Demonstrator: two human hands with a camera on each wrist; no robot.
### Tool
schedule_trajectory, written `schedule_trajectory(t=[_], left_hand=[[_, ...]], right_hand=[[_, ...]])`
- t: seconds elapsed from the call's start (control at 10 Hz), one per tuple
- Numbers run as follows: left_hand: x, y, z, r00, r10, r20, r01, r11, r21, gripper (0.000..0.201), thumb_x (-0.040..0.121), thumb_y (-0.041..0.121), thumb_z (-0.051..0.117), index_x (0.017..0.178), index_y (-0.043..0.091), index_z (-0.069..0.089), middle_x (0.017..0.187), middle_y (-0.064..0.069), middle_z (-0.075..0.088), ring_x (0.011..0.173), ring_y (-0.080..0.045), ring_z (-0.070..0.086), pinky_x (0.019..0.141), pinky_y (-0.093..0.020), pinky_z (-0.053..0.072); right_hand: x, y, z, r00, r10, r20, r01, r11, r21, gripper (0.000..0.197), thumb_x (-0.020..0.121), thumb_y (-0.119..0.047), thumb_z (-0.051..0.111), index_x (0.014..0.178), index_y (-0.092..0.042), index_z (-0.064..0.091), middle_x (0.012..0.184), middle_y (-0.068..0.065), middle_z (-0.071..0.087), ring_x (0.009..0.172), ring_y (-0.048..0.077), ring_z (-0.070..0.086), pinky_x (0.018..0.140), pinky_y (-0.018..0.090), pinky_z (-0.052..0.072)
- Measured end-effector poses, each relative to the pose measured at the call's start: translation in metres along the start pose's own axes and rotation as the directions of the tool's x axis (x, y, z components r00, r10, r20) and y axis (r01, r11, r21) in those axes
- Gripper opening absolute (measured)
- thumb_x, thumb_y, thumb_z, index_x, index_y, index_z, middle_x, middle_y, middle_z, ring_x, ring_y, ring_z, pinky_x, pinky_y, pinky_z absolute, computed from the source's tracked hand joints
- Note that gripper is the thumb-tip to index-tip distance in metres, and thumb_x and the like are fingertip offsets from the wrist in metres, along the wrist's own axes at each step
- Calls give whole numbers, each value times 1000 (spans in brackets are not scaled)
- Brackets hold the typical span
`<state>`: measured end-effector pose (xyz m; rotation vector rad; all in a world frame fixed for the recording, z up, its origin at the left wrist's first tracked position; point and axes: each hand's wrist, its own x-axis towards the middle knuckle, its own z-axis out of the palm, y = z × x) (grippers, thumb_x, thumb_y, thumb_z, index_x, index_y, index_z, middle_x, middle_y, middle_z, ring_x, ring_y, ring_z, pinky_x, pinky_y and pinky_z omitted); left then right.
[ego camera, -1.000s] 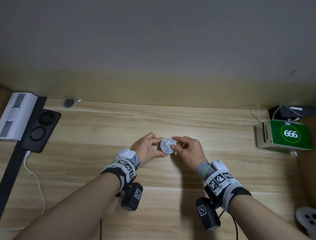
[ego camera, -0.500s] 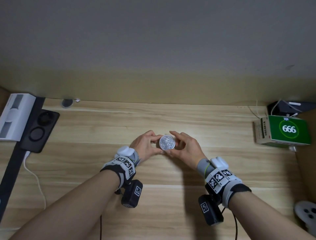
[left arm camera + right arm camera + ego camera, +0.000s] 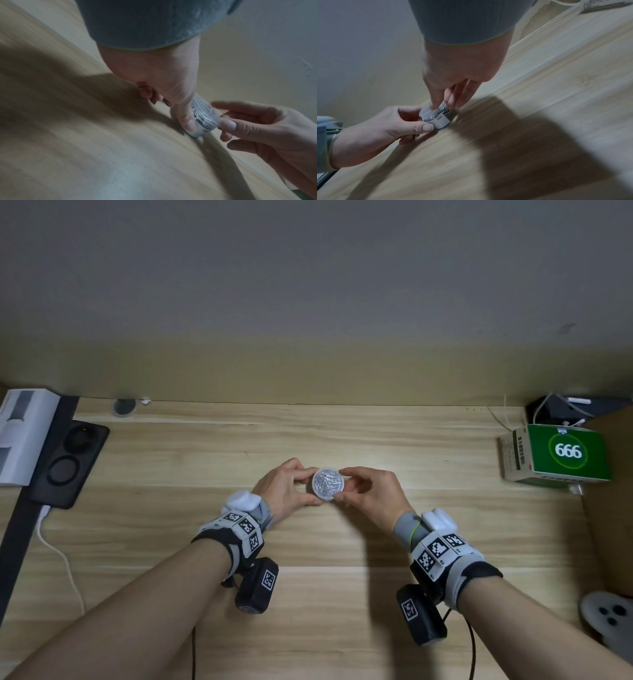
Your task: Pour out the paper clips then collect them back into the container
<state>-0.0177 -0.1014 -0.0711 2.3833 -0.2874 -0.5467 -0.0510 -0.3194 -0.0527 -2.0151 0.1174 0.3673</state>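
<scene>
Wooden, pale-grained, the surface filled the view below a plain wall. All places here are given relative to the container at its middle. Far to the container's right sat a green box printed with 666. Far to its left lay a black socket strip, with a white box beyond it.

The left hand came at the container from the left, its grip clamped round the wall, thumb on the near side. The right hand came from the right, its grip pinching the rim between thumb and forefinger.

The container itself was small, round and clear, standing on the surface between both hands. Silver paper clips filled it, seen through the top.
</scene>
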Motion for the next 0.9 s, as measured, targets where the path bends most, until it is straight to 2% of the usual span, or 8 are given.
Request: schedule_trajectory(t=[0.1,0.2,0.4,0.5,0.6,0.7,0.8,0.9], left_hand=[[0,-1,0,1000,-6,-7,6,1000,-4,67,57,56,84,120,48,62,91,19,51,87,0,58,69,-31,50],[-1,0,0,1000,0,-4,0,1000,-11,65,59,55,84,120,49,62,90,16,51,86,-1,57,69,-32,50],[-4,2,4,1000,16,-23,-17,999,-40,63,63,50,83,122,52,59,88,13,53,83,-8,57,70,-35,50],[-4,5,4,999,4,-35,-6,997,-78,61,64,43,84,120,49,61,82,12,53,76,-6,53,68,-30,45],[5,12,1,995,-2,-103,-10,994,-111,56,67,38,84,118,46,62,75,13,52,67,-2,49,62,-22,40],[18,18,-9,990,-10,-138,-8,992,-127,47,75,31,79,117,41,63,77,9,55,65,-3,48,60,-20,40],[26,19,-18,993,-38,-110,26,994,-103,38,78,19,74,112,33,66,81,8,64,73,-9,57,68,-27,48],[27,14,-20,958,-234,-169,198,959,-203,35,82,18,65,117,20,69,96,9,71,94,-14,66,87,-29,52]], right_hand=[[3,-5,-1,997,-62,40,64,997,-50,64,67,-29,90,126,-25,65,78,-8,64,69,10,60,79,33,55],[6,-9,0,993,-94,65,102,985,-140,64,66,-35,89,126,-27,66,79,-8,59,73,8,56,80,34,52],[6,-9,3,997,-74,-4,71,972,-223,62,64,-38,89,122,-29,68,76,-10,61,77,11,60,80,32,50],[5,-9,6,997,-77,-28,68,969,-238,61,66,-41,87,123,-31,68,79,-10,62,77,12,60,78,32,50],[14,-13,6,993,-95,-67,75,964,-255,58,71,-42,84,126,-30,65,84,-8,60,78,15,58,76,35,50],[29,-24,4,992,-89,-94,66,973,-222,56,76,-36,82,129,-28,63,89,-5,61,80,15,58,77,35,50],[39,-27,4,993,-68,-94,47,977,-209,54,78,-31,80,129,-27,62,91,-6,62,81,14,60,80,35,52],[40,-19,3,987,41,-155,-56,994,-91,46,80,-30,78,124,-26,66,88,-7,66,81,17,63,84,35,53]])
